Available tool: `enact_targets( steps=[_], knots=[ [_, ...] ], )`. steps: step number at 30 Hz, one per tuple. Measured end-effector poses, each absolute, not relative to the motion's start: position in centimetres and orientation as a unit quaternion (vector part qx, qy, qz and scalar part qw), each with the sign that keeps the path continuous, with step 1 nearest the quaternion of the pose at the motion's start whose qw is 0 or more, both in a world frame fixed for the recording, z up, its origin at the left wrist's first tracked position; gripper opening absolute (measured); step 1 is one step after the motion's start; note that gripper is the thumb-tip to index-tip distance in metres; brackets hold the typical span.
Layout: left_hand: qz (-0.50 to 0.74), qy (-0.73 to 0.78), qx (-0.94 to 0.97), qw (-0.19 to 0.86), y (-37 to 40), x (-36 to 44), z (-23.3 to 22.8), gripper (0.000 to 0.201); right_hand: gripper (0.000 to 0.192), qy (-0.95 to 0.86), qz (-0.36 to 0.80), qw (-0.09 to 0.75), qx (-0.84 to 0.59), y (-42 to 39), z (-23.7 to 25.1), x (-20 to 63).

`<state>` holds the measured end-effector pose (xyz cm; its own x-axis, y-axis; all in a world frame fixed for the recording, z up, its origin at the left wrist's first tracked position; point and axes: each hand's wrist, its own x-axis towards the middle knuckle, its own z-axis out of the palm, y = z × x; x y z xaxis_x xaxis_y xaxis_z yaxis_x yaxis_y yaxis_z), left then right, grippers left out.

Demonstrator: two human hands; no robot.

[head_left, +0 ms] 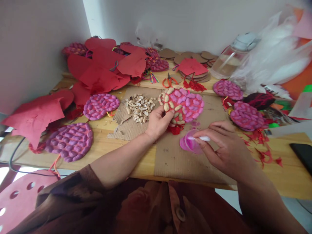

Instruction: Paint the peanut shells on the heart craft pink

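Observation:
A heart-shaped red piece (197, 103) is covered with peanut shells, pink on the right side and plain tan on the left. My left hand (158, 123) grips its lower left edge, thumb on top among the tan shells. My right hand (225, 151) pinches a slim white-handled tool (204, 138). The tool's tip reaches over a small clear cup of pink paint (191, 144), and I cannot make the tip out. A red tassel (175, 129) lies at the heart's lower point. Loose split peanut shells (140, 107) are piled left of my left hand.
Cardboard (170, 162) covers the table's middle. Finished shell hearts (70, 141) lie on both sides. Red paper shapes (104, 68) are heaped at back left. Orange-handled scissors (170, 81), a water bottle (231, 53) and a plastic bag (275, 55) stand behind. A black phone (303, 156) lies right.

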<state>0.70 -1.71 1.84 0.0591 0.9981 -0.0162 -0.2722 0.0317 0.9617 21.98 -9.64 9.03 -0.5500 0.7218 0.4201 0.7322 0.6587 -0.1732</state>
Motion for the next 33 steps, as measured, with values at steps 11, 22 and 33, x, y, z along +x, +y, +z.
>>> enact_targets(
  steps=[11, 22, 33],
  knots=[
    [0.541, 0.411, 0.437, 0.590, -1.8, 0.8, 1.7, 0.021, 0.007, -0.890, -0.006, 0.223, -0.399, -9.5, 9.1, 22.0],
    [0.539, 0.416, 0.431, 0.592, -2.0, 0.7, 2.1, 0.028, 0.007, -0.872, -0.002, 0.261, -0.415, -9.7, 10.7, 22.1],
    [0.526, 0.429, 0.451, 0.580, -2.0, 0.5, 2.4, 0.029, 0.016, -0.805, -0.036, 0.403, -0.434, -8.6, 12.6, 21.5]
  ],
)
